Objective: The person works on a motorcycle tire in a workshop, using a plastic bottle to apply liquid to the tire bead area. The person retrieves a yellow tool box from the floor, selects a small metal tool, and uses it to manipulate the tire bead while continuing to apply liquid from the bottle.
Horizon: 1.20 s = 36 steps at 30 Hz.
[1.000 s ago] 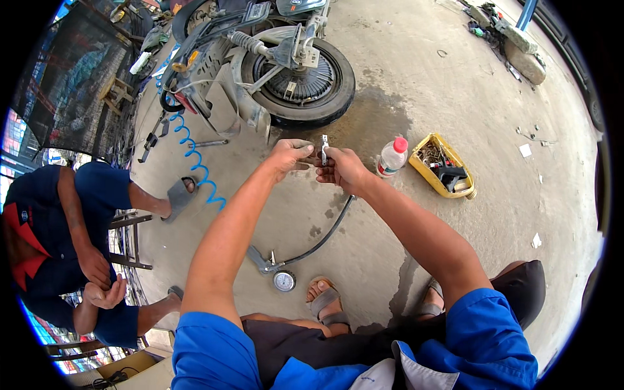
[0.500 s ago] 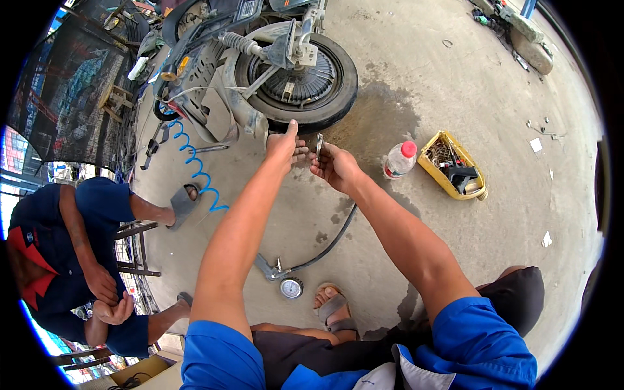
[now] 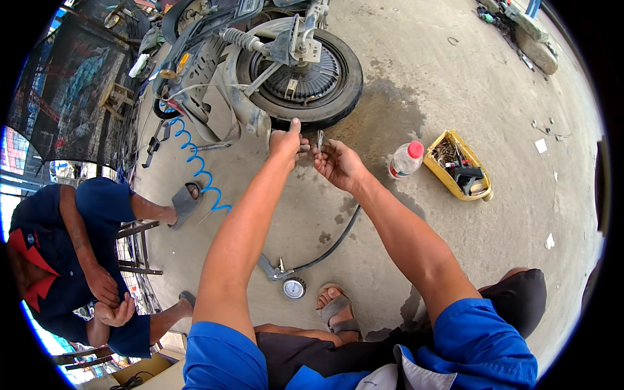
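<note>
My right hand [image 3: 335, 162] grips a small silver metal fitting [image 3: 320, 139] between its fingers, below the front tire [image 3: 348, 97] of a dusty scooter [image 3: 234, 71]. Beside it, my left hand [image 3: 289, 144] has its thumb raised apart from its curled fingers, whose tips are close to the fitting. A black hose [image 3: 331, 248] runs from a round pressure gauge [image 3: 293, 288] on the floor and disappears behind my right arm. To the right of my hands stand a red-capped plastic bottle [image 3: 404, 160] and a yellow cut container [image 3: 458, 166] of small metal parts and tools.
A coiled blue air hose [image 3: 195, 156] lies on the concrete floor [image 3: 507, 221]. A seated person in navy clothes [image 3: 78, 260] is at the left, by a dark mesh panel [image 3: 58, 84]. Concrete blocks [image 3: 536, 52] and scraps lie at the upper right.
Both hands have moved slightly forward toward the tire. My left thumb now points up, and the fitting in my right hand has tilted a little.
</note>
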{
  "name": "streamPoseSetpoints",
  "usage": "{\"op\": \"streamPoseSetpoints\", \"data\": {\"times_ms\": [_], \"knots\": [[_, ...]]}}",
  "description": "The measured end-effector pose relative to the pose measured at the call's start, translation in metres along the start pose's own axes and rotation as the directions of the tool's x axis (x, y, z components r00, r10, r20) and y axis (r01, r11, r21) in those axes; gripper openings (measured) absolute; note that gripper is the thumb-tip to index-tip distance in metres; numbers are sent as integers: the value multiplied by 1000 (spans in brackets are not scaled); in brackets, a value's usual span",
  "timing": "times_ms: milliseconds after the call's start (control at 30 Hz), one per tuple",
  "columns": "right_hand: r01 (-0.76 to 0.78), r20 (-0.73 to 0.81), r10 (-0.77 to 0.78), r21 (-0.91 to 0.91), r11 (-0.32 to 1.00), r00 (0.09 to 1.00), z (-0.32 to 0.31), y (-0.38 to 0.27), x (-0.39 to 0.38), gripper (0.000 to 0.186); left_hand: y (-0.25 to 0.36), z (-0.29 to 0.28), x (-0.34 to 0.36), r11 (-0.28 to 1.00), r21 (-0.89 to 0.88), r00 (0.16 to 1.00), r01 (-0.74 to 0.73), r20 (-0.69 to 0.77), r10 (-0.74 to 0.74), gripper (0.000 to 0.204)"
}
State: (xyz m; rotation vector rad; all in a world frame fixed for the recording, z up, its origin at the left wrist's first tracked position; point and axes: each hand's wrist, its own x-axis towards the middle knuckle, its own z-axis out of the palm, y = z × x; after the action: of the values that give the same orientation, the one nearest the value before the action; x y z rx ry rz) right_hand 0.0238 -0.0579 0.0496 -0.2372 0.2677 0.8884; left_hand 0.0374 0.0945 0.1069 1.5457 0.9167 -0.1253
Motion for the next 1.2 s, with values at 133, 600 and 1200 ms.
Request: {"op": "streamPoseSetpoints", "data": {"times_ms": [133,600,1200], "knots": [[4,-7,-4,19,1000,1000,1,0,-1,33,-2,0,2,1000,15,1000,-4,7,4,54],[2,33,-3,36,999,999,2,-3,0,34,-1,-2,1,999,30,1000,-13,12,13,52],[-146,163,90,369,918,982,0,-10,4,41,-3,-1,4,997,68,999,-34,-18,35,51]]}}
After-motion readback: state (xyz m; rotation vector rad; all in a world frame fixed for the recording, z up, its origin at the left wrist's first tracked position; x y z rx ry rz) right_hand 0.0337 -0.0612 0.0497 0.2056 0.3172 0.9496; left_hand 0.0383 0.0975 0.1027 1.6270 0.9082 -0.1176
